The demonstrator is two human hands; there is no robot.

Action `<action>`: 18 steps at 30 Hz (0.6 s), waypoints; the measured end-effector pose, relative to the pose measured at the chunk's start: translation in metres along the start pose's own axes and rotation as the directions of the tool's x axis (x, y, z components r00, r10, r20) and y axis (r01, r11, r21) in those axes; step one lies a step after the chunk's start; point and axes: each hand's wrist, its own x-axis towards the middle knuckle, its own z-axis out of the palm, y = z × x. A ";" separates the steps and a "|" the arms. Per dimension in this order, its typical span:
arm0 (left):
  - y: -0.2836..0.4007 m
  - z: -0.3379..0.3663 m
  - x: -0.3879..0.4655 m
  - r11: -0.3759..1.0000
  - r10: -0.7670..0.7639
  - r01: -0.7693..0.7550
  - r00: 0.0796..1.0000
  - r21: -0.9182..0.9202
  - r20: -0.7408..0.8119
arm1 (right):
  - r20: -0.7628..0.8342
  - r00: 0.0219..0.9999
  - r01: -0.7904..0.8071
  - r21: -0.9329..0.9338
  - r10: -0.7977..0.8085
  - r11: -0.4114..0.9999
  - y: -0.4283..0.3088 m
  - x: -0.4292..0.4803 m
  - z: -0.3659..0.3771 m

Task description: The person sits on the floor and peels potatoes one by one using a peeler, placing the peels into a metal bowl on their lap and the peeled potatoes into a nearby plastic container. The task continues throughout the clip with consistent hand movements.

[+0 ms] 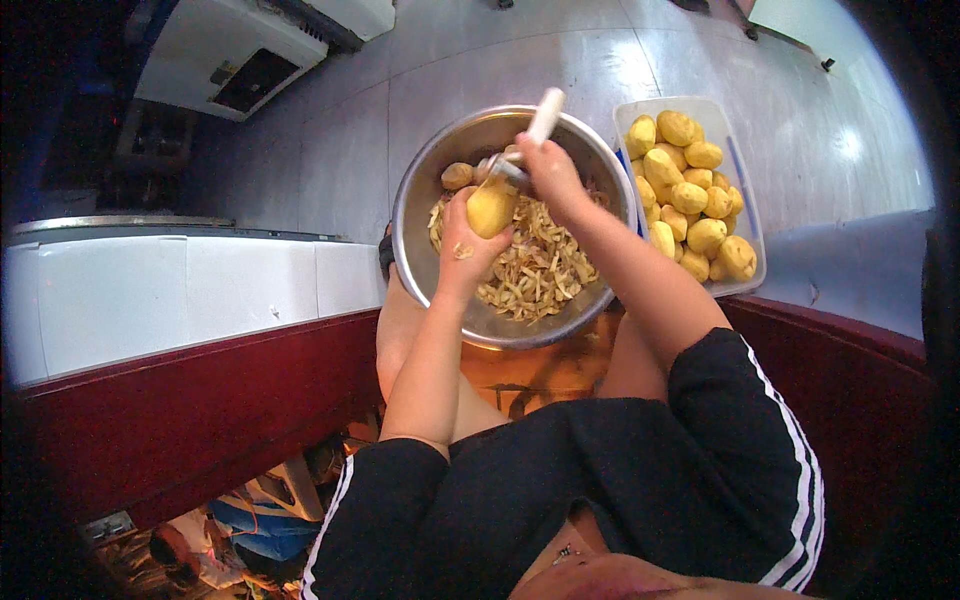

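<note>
Over a large round metal bowl (512, 341), my left hand (466, 247) holds a peeled yellow potato (491, 211), and a scrap of peel sticks to the back of that hand. My right hand (553, 174) grips a peeler by its white handle (546, 116); the peeler's blurred head is at the potato's upper end. Potato peels (536, 262) cover much of the bowl's bottom. A potato with brownish skin (457, 176) lies inside, near the bowl's upper left wall.
Right of the bowl, a clear plastic container (752, 225) holds many yellow potatoes (688, 198). A white appliance (225, 52) stands at the upper left on the grey floor (465, 67). Dark red panels (202, 397) run along both sides of my body.
</note>
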 end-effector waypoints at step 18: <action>0.007 -0.003 -0.004 0.860 0.362 -0.322 0.932 0.395 -0.030 | 0.068 0.953 -0.299 0.344 0.294 0.890 0.005 0.004 -0.001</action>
